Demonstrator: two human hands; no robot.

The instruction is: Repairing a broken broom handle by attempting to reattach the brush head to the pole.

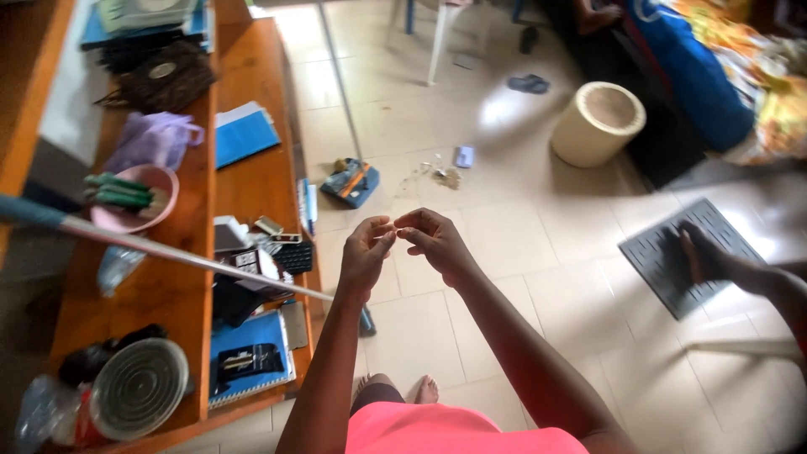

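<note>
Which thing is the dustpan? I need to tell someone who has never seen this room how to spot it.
Look at the pale tiled floor just right of the long wooden table. The dustpan lies flat there beside a small pile of swept litter. It is blue-grey with an orange strip, unlike the cream round bin farther right.

I hold my left hand (367,245) and right hand (431,240) together over the tiled floor (521,277), fingertips pinched and meeting; whatever sits between them is too small to tell. A long metal pole (193,256) slants in from the left, passing under my left wrist. To my left stands a wooden table (160,294) with a pink bowl (134,202), a blue notebook (244,134) and a round metal lid (139,388). Farther off on the floor lie a dustpan (351,182) and a cream bin (598,123). At the right, another person's foot (702,252) rests on a grey mat (664,261).
</note>
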